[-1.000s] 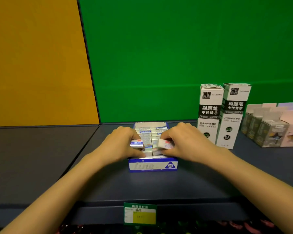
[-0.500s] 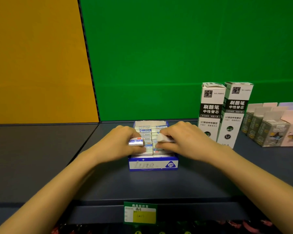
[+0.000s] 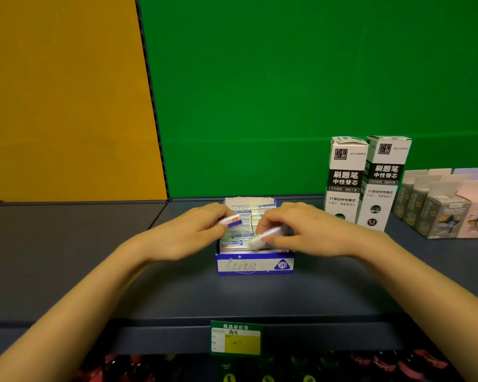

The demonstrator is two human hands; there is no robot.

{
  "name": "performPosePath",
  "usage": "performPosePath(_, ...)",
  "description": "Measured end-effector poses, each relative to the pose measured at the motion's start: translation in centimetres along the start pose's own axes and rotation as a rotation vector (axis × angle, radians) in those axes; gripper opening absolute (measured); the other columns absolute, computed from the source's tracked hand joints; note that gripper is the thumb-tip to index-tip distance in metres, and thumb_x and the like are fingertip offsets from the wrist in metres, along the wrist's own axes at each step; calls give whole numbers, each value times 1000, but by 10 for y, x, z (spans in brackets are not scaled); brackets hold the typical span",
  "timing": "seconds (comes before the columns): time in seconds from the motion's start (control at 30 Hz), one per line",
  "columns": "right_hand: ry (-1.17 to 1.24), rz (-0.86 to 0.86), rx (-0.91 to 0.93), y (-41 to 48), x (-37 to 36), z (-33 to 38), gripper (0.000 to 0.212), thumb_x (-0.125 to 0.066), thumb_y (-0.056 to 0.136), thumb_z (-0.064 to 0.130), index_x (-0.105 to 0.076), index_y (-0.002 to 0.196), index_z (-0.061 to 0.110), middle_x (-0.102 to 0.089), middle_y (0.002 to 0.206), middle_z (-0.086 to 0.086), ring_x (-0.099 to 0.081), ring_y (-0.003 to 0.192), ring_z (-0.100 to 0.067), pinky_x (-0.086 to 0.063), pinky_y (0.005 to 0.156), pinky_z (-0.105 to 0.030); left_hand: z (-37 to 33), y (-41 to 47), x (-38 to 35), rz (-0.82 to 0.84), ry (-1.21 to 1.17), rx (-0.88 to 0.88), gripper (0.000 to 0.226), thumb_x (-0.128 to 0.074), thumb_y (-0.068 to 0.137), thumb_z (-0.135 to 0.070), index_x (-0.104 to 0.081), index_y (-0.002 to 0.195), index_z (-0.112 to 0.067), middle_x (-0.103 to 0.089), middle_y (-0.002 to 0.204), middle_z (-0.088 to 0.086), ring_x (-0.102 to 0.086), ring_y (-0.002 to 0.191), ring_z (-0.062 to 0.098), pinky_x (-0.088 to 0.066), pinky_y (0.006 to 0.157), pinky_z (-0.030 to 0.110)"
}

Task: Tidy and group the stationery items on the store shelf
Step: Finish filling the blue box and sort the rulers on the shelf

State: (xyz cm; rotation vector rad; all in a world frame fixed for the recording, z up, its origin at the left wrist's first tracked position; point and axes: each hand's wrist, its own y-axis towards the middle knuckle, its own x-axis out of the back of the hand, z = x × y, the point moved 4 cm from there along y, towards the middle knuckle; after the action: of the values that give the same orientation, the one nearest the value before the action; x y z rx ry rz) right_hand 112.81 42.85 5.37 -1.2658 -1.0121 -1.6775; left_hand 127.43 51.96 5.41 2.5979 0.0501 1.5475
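Note:
A blue and white display box [image 3: 254, 265] marked 2B stands on the dark shelf [image 3: 232, 296], packed with several small wrapped erasers [image 3: 236, 238] in rows. My left hand [image 3: 188, 232] pinches one eraser [image 3: 232, 221] with a red and blue wrapper just above the box's left row. Over the box's front right corner, my right hand [image 3: 301, 230] holds another white eraser [image 3: 265, 237], tilted and blurred.
Two tall white and black refill boxes [image 3: 367, 183] stand upright to the right of the eraser box. Further right are several small grey and pink cartons [image 3: 447, 208]. A green and yellow price tag [image 3: 235, 339] hangs on the shelf's front edge. Green and orange panels back the shelf.
My left hand has lifted its eraser up and further back over the box. The eraser in my right hand has tipped and dropped toward the box's front right corner.

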Motion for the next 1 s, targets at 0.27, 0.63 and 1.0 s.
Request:
performPosePath(0.27,58,-58,-21,3,-3,-7,23,-69,79,28,-72,101,22,-72,98,6,-53,70,-2,-37,63,-10,1,2,1,-57,55,-29,31,-66,82,-26,-61,111,-15,-69,101,-2,-61,86,21,-47,68,26)
performPosePath(0.63,26,25,-82,8,5,3,9,-75,73,18,-73,82,17,-54,56,22,-54,49,11,-39,55,-5,-4,11,-3,-75,184,-32,31,-71,77,-29,-72,104,-15,-70,104,4,-63,88,20,-50,72,31)
performPosePath(1.0,71,140,-40,11,13,7,12,-73,76,13,-75,88,11,-75,84,1,-55,52,16,-52,76,-19,-4,14,-6,33,145,-22,20,-66,82,-16,-74,98,-7,-70,106,5,-65,95,18,-54,80,32)
